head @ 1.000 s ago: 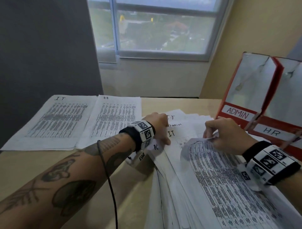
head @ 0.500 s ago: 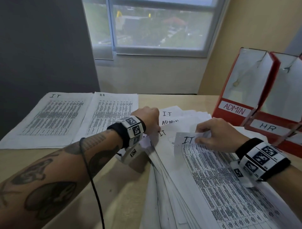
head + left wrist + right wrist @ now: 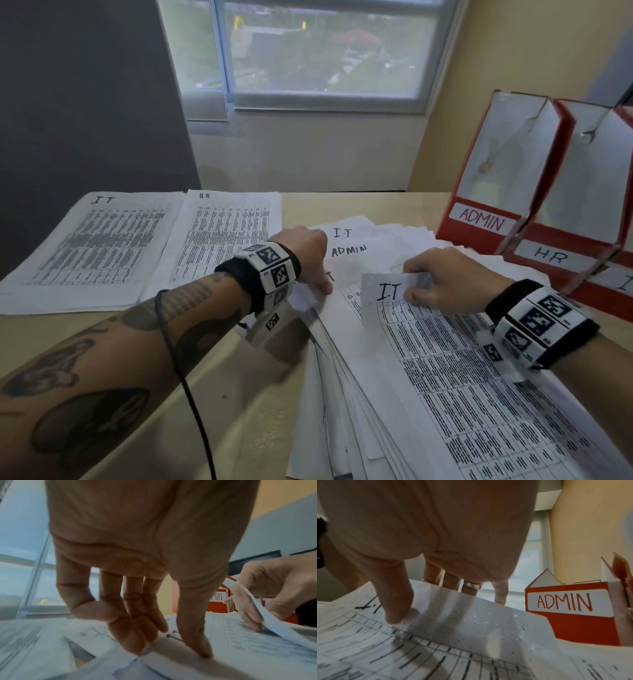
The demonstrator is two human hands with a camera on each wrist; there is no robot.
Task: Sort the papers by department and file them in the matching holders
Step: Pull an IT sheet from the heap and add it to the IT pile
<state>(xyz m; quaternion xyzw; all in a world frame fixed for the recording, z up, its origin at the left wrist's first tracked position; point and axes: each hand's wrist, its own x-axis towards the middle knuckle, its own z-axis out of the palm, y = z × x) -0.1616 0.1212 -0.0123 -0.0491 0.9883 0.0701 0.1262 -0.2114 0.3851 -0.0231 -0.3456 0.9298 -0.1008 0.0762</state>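
A fanned stack of printed sheets [image 3: 346,387] lies on the table's right half, with sheets headed IT and ADMIN showing at its far end. My right hand [image 3: 442,281] pinches the top edge of the uppermost sheet [image 3: 445,359], headed IT. In the right wrist view the right hand [image 3: 429,604] has its thumb [image 3: 393,609] on top and its fingers behind the raised edge. My left hand [image 3: 320,274] presses on the stack's left side. The left wrist view shows the left hand [image 3: 171,651] touching paper with thumb and fingertips. Red holders labelled ADMIN [image 3: 479,219] and HR [image 3: 555,255] stand at the right.
Two sorted piles lie flat at the far left of the table: one headed IT [image 3: 92,246], one headed HR [image 3: 226,236]. A third red holder [image 3: 613,298] is cut off at the right edge. A black cable [image 3: 191,394] runs along my left forearm. Wall and window lie behind.
The top sheet's curled edge has been flattened out in my right hand, and its IT heading now shows. My left hand stays pressed on the stack.
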